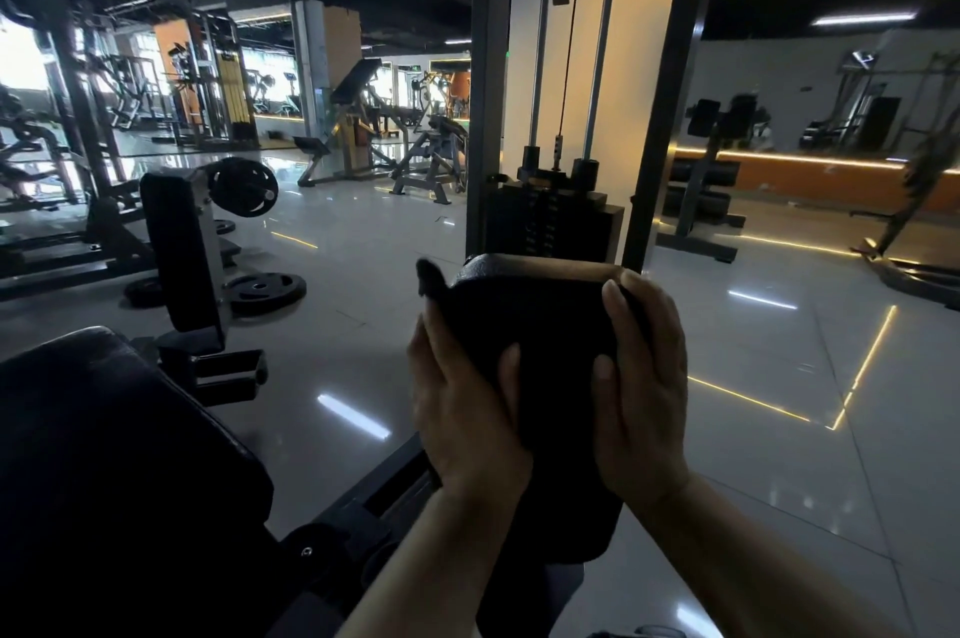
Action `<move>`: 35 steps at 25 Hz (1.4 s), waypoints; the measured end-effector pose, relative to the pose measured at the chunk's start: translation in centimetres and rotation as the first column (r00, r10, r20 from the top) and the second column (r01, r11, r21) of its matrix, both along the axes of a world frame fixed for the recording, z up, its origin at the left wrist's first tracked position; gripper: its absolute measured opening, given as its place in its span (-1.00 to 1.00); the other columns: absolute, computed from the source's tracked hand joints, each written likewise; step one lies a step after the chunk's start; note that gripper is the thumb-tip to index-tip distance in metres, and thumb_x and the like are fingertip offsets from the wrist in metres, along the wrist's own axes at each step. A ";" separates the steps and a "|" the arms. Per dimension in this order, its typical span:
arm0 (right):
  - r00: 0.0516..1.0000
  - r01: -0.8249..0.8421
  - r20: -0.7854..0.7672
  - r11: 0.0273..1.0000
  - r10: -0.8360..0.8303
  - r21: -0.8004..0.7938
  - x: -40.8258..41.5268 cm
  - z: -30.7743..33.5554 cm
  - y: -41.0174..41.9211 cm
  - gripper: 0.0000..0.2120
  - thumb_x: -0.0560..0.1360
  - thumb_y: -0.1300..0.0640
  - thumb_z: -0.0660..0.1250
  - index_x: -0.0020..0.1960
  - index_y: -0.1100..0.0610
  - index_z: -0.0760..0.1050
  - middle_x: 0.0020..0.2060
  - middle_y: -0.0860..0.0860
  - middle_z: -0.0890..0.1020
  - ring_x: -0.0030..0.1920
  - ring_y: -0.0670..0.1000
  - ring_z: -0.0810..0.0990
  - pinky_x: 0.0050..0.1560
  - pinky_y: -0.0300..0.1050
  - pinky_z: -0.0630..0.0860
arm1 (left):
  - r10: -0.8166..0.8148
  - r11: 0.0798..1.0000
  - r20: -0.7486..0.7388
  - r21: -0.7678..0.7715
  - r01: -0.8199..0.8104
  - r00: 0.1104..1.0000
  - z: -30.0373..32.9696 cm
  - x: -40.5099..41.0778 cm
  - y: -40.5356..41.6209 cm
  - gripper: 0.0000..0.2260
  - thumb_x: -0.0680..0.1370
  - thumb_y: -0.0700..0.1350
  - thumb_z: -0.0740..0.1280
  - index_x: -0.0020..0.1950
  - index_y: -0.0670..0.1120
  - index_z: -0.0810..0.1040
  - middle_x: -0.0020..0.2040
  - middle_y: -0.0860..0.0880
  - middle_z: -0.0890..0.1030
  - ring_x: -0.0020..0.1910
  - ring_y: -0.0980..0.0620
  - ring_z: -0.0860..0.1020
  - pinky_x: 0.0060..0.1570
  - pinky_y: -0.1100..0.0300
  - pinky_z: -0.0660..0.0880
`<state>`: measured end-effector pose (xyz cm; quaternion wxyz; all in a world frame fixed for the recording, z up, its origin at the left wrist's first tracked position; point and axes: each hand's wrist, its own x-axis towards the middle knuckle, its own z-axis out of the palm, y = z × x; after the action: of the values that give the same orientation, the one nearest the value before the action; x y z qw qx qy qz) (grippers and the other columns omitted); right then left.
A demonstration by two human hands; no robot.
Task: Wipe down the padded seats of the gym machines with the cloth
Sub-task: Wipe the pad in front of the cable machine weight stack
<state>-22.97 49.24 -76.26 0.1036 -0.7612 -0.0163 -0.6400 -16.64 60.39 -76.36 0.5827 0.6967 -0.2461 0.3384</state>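
Head view: I am observing both hands pressing on a black padded seat (540, 377) in front of the weight stack (550, 227) of a cable machine. The left hand (462, 409) is lying flat along the seat's left edge with its fingers extended, grasping nothing that I can confirm. The right hand (644, 393) is lying along the right edge, its fingers extended over the pad, likewise released. A dark cloth (434, 281) is showing as a flap just beyond the left fingertips; I cannot tell how far it is spreading under either hand, since cloth and pad are equally dark. A second black pad (104, 455) is sitting well left of the left hand. Weight plates (265, 292) are lying on the floor (779, 429) further beyond it.
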 end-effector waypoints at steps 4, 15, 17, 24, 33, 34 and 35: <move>0.992 -0.122 0.013 0.990 0.122 0.063 0.0 0.2 0.3 -0.53 0.64 -0.07 -0.07 0.53 0.00 0.08 0.44 0.14 0.24 0.49 0.13 0.18 0.45 0.16 0.16 | 0.079 0.985 0.122 0.142 -0.096 0.989 4.5 0.3 -0.3 -0.60 0.55 0.15 0.07 0.26 -0.04 0.43 0.23 -0.09 0.47 0.19 -0.13 0.40 0.07 -0.12 0.47; 0.808 -0.587 0.306 0.637 0.504 0.500 -4.4 3.2 0.9 -0.35 0.54 -0.33 0.04 0.50 -0.02 0.07 0.50 0.06 0.21 0.50 0.04 0.18 0.45 0.21 0.17 | -0.076 0.726 0.488 0.625 -0.287 0.870 8.2 -4.3 -4.5 -0.72 0.57 0.09 0.17 -0.08 -0.05 0.58 -0.14 -0.03 0.63 -0.12 -0.03 0.57 -0.01 0.05 0.43; 0.842 -0.539 0.295 0.683 0.451 0.493 -5.7 4.7 0.3 -0.28 0.50 -0.39 0.01 0.48 0.06 0.11 0.46 0.06 0.30 0.47 0.00 0.24 0.45 0.06 0.19 | -0.174 0.718 0.526 0.646 -0.258 0.832 8.6 -5.0 -4.9 -0.73 0.57 0.08 0.21 -0.08 -0.07 0.59 -0.15 -0.04 0.63 -0.13 -0.03 0.58 0.00 0.05 0.44; 0.830 -0.381 -0.220 0.808 0.513 0.449 -5.1 7.5 1.0 -0.73 0.60 -0.15 0.08 0.27 -0.26 0.38 0.26 -0.19 0.50 0.29 -0.04 0.48 0.17 -0.20 0.48 | -0.337 0.934 0.310 -0.011 0.358 0.889 8.6 -3.9 -0.9 -0.69 0.57 -0.19 0.09 0.26 -0.22 0.45 0.15 -0.13 0.56 0.09 0.11 0.50 0.06 0.41 0.38; 0.994 0.107 -0.026 0.984 -0.105 0.141 -0.6 3.6 0.9 -0.62 0.61 -0.03 0.09 0.25 0.19 0.47 0.21 0.13 0.55 0.21 0.08 0.53 0.11 -0.05 0.55 | -0.059 0.969 0.346 0.246 -0.030 0.936 6.2 -0.2 0.5 -0.61 0.58 -0.03 0.04 0.29 -0.14 0.47 0.30 -0.08 0.50 0.33 -0.05 0.41 0.40 -0.16 0.15; 0.998 0.053 0.021 0.975 -0.059 0.216 -0.4 2.8 1.0 -0.60 0.63 -0.03 0.04 0.29 0.20 0.42 0.25 0.15 0.52 0.21 0.03 0.52 0.11 -0.19 0.54 | -0.056 0.962 0.353 0.268 -0.044 0.934 6.1 0.1 0.5 -0.60 0.58 0.00 0.04 0.29 -0.13 0.48 0.30 -0.08 0.51 0.33 -0.05 0.41 0.40 -0.13 0.16; 0.998 0.005 0.055 0.960 -0.021 0.279 -0.3 2.0 1.2 -0.58 0.64 -0.04 0.00 0.35 0.19 0.34 0.28 0.16 0.49 0.21 -0.01 0.52 0.10 -0.31 0.51 | -0.057 0.956 0.376 0.287 -0.058 0.925 6.0 0.3 0.6 -0.59 0.58 0.01 0.04 0.28 -0.12 0.50 0.29 -0.08 0.52 0.33 -0.06 0.42 0.39 -0.11 0.20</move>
<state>-23.27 50.45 -74.21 0.2048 -0.7206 0.0758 -0.6581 -16.30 60.95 -70.37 0.4143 0.6965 -0.4014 0.4267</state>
